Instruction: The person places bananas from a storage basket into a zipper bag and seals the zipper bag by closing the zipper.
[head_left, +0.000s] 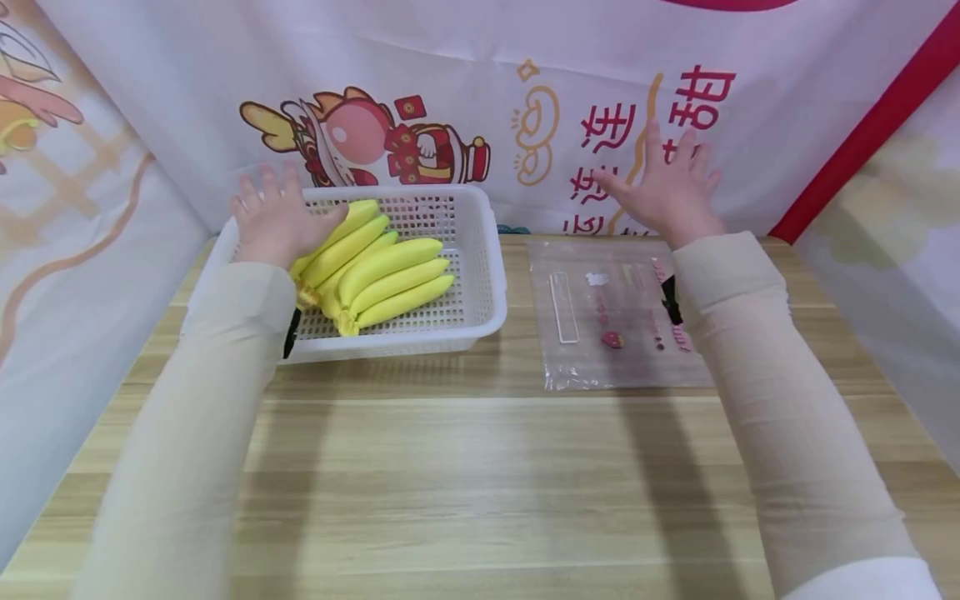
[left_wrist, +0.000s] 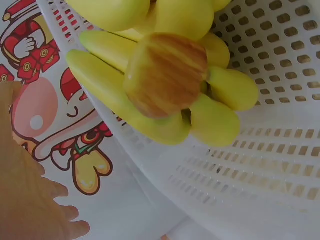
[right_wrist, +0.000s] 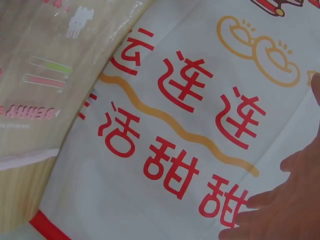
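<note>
My left hand point(head_left: 276, 221) is held with its fingers spread above the left part of a white perforated basket point(head_left: 491, 275). Yellow bananas point(head_left: 390, 271) in bunches lie in that basket, and the left wrist view shows the brown stem end of one bunch point(left_wrist: 167, 75) close up. Nothing is in the left hand point(left_wrist: 40, 195). On the right, my right hand point(head_left: 667, 187) is raised, fingers apart and bare, in front of the printed cloth. A clear plastic bag point(head_left: 585, 333) with pink prints lies flat below that wrist; the sleeve covers part of it.
The wood-grain table point(head_left: 465, 475) stretches in front of both arms. A white cloth point(head_left: 495, 117) with cartoon figures and red characters hangs behind the basket and bag. More cloth point(head_left: 60, 275) closes the left side, and a red strip point(head_left: 862, 142) runs along the right corner.
</note>
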